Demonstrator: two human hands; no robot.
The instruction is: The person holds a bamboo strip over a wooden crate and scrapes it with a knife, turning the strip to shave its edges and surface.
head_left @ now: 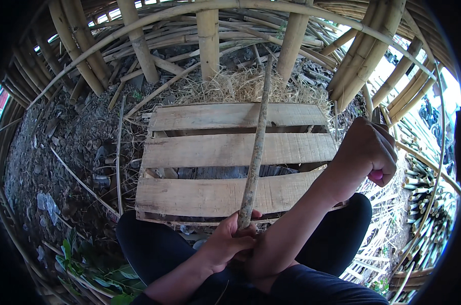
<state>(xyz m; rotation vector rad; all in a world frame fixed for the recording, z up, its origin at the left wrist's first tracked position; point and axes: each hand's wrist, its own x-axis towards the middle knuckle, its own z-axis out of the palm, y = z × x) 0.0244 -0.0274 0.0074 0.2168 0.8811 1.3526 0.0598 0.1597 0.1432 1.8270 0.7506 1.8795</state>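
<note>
My left hand [230, 243] is wrapped round the lower end of a long, thin bamboo pole [258, 147]. The pole is mottled grey-brown and slants up and slightly right, its far part over the slatted wooden platform. Raised at the right, my right hand [365, 152] is closed in a fist. A rounded pink handle end [376, 174] pokes out of the fist, and a dark grey sliver behind the knuckles looks like a knife blade; the rest is hidden by the fingers. My right forearm passes close beside my left hand.
Three pale planks form the low platform [189, 195] in front of my bent legs. Straw [240, 86] and upright bamboo posts [208, 43] stand beyond it. A stack of cut bamboo [418, 203] lies right; leaves [96, 272] and plastic scraps [48, 206] lie left.
</note>
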